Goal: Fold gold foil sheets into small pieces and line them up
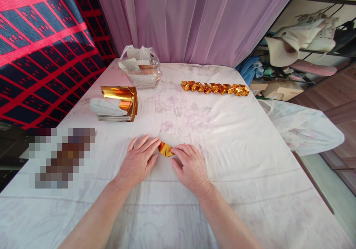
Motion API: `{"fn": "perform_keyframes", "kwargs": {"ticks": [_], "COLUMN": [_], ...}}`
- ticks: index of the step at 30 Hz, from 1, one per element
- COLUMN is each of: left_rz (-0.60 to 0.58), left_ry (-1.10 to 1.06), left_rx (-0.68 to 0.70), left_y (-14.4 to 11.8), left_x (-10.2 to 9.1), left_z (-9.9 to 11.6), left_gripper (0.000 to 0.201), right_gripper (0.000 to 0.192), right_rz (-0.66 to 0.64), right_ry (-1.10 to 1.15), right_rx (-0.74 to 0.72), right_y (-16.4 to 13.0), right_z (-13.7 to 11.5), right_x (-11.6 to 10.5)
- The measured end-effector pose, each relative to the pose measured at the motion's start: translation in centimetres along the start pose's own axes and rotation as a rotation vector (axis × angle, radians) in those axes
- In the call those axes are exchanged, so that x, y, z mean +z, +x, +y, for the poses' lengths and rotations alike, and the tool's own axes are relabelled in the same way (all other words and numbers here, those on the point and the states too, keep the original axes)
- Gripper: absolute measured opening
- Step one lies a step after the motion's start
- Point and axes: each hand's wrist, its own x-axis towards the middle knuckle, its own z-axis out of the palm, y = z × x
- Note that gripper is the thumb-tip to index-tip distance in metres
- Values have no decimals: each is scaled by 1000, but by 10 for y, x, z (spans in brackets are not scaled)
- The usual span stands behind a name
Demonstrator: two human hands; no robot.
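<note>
Fingers of both hands meet on a small folded piece of gold paper [165,149]. The left hand [139,162] lies palm down, fingers extended and close together, fingertips resting on the left end of the paper. The right hand [189,167] is also palm down, with its fingers curled narrow and the tips pinching or pressing the right end of the paper; which of the two cannot be told. The paper lies flat on the table surface, between the two hands, near the middle of the table's near half.

The table is covered by a white cloth [236,160] with a faint floral print and shallow creases.

At the left, well apart from the hands, sits a stack of paper sheets [115,106], white below with a curled gold sheet on top. Behind it, near the far edge, stands a clear plastic bag [140,69] holding more sheets. To the right of the bag, a row of folded gold pieces [215,88] lies in a line, each touching the next.

A pale purple curtain [189,19] hangs behind the table. A red and dark blue patterned fabric [41,45] covers the left side. At the right, a shelf rack [306,45] holds clothing and boxes, and a wooden floor [339,104] shows beyond a white bag [303,126] beside the table.
</note>
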Motion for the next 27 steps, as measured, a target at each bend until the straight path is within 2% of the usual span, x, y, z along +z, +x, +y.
{"fn": "perform_keyframes", "kwargs": {"ticks": [7, 21, 27], "left_rz": [-39, -7, -6], "left_ry": [-12, -46, -65], "left_rx": [3, 14, 45], "left_y": [1, 0, -1], "left_x": [-5, -7, -10], "left_z": [4, 8, 16], "left_gripper": [39, 37, 33], "right_gripper": [26, 24, 25], "right_rz": [-18, 12, 34], "right_ry": [6, -18, -53], "right_rx": [2, 13, -56], "right_y": [1, 0, -1], "right_z": [0, 4, -2], "right_x": [-1, 0, -6]}}
